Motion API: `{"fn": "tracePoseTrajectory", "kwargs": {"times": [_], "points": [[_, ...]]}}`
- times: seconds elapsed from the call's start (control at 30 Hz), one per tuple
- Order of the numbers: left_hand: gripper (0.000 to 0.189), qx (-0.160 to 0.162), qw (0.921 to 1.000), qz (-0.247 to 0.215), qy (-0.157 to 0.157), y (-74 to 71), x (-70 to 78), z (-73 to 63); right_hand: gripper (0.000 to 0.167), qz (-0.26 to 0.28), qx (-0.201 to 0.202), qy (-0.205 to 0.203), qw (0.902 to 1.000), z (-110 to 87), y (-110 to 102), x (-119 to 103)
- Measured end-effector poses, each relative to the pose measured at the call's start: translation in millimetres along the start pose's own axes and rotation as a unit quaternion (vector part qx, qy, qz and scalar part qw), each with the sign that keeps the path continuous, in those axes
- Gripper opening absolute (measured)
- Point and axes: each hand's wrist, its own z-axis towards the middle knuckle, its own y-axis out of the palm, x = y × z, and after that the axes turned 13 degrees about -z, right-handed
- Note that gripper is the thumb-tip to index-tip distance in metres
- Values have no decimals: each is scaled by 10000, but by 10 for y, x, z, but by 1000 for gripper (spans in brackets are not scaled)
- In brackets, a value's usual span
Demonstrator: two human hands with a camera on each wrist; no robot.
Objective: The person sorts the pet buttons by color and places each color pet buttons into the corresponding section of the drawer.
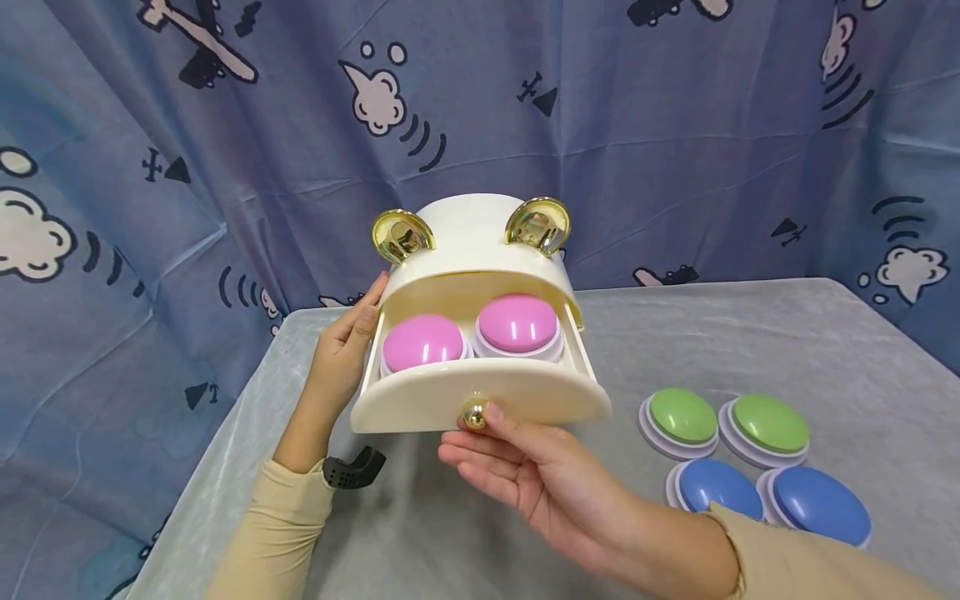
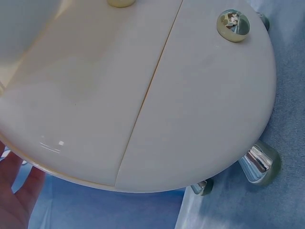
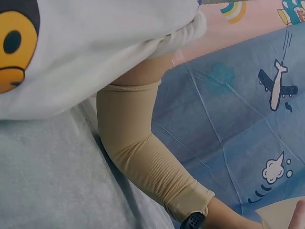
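A cream box point(image 1: 480, 229) with two shiny gold ears point(image 1: 538, 225) has a drawer point(image 1: 420, 398) pulled out toward me. Inside it sit two pink domed buttons point(image 1: 517, 323) on white bases, side by side. My right hand point(image 1: 540, 483) pinches the drawer's round gold knob point(image 1: 474, 414) between thumb and finger, palm turned up. My left hand point(image 1: 341, 346) rests along the box's left side with its fingers stretched out. In the left wrist view, a seam splits the rounded cream front point(image 2: 190, 95), and shiny feet point(image 2: 259, 162) stick out along its edge.
To the right on the grey cloth-covered table point(image 1: 675, 333) lie two green domed buttons point(image 1: 768, 422) and two blue ones point(image 1: 821, 502). A blue patterned curtain point(image 1: 465, 108) hangs behind and at the left. A black strap point(image 1: 355, 468) is on the left wrist.
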Motion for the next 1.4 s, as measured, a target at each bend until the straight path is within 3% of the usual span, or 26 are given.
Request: {"fn": "tracePoseTrajectory", "kwargs": {"times": [0.73,1.4], "points": [[43,29,9999,42,-118,-16,1,-3,26,-199,279,-144,9993,205,14,-169],[42,10,9999,142,-1,-17,-1,4,27,-249,443,-258,9984,373,-61,-230]]}}
